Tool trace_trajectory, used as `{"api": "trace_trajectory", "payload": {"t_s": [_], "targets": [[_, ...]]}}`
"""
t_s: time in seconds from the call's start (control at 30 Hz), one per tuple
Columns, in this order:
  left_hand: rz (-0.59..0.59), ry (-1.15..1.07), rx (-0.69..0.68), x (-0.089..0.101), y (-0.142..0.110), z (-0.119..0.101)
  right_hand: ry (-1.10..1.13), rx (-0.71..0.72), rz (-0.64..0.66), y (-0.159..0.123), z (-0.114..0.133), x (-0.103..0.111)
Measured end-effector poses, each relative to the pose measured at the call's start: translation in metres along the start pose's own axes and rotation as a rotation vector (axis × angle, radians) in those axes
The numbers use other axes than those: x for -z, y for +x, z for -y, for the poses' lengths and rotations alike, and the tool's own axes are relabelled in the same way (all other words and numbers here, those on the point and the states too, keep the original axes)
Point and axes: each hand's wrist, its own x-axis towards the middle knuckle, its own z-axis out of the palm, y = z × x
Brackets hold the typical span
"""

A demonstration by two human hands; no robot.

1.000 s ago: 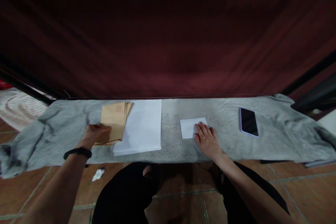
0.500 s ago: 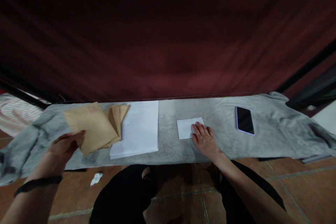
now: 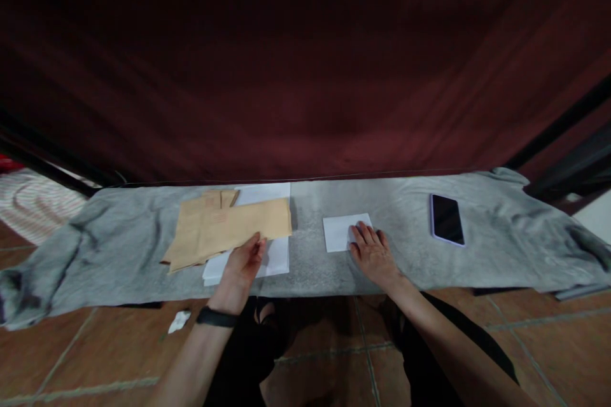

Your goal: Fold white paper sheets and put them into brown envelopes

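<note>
Pinched at its lower edge, a brown paper envelope point(image 3: 238, 224) is in my left hand point(image 3: 248, 257). It lies slantwise above a stack of white paper point(image 3: 277, 261) and overlaps more brown envelopes point(image 3: 188, 216) on the left. Whether it touches the stack I cannot tell. My right hand point(image 3: 375, 254) rests flat, fingers stretched, on the right part of a small white folded paper point(image 3: 338, 232). That paper lies on the grey cloth to the right of the stack.
A phone point(image 3: 447, 219) with a purple edge lies on the grey cloth point(image 3: 405, 197) to the right. Dark red fabric point(image 3: 305, 95) hangs behind the narrow surface. A crumpled white scrap point(image 3: 179, 322) is on the tiled floor.
My left hand has moved right from the envelope pile, bringing one brown envelope over the white paper stack. My right hand has stayed on the small white paper.
</note>
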Motion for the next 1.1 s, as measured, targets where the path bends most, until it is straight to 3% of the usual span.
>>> {"api": "trace_trajectory", "payload": {"t_s": [0.13, 0.33, 0.43, 0.53, 0.67, 0.73, 0.8, 0.93, 1.1], "targets": [[0.020, 0.063, 0.001, 0.005, 0.002, 0.027, -0.008, 0.019, -0.003, 0.000, -0.002, 0.000], [0.067, 0.096, -0.035, 0.019, -0.011, 0.043, -0.009, 0.024, -0.006, 0.001, -0.005, -0.003], [0.154, 0.183, -0.054, 0.030, -0.024, 0.052, -0.012, 0.029, 0.001, 0.000, -0.005, -0.002], [0.329, 0.393, -0.150, 0.029, -0.039, 0.065, -0.012, 0.023, 0.019, 0.001, -0.004, 0.000], [0.785, 1.210, -0.753, -0.003, -0.051, 0.096, -0.002, 0.014, 0.055, 0.004, -0.004, 0.002], [0.902, 1.526, -1.040, -0.023, -0.050, 0.117, -0.001, 0.030, 0.069, 0.006, -0.005, 0.000], [0.983, 1.758, -1.244, -0.037, -0.044, 0.136, -0.006, 0.053, 0.073, 0.007, -0.009, -0.002], [0.957, 1.986, -1.335, -0.041, -0.027, 0.158, -0.001, 0.091, 0.057, 0.011, -0.019, -0.009], [0.955, 2.052, -1.298, -0.034, -0.022, 0.158, 0.020, 0.131, 0.063, 0.015, -0.028, -0.010]]}}
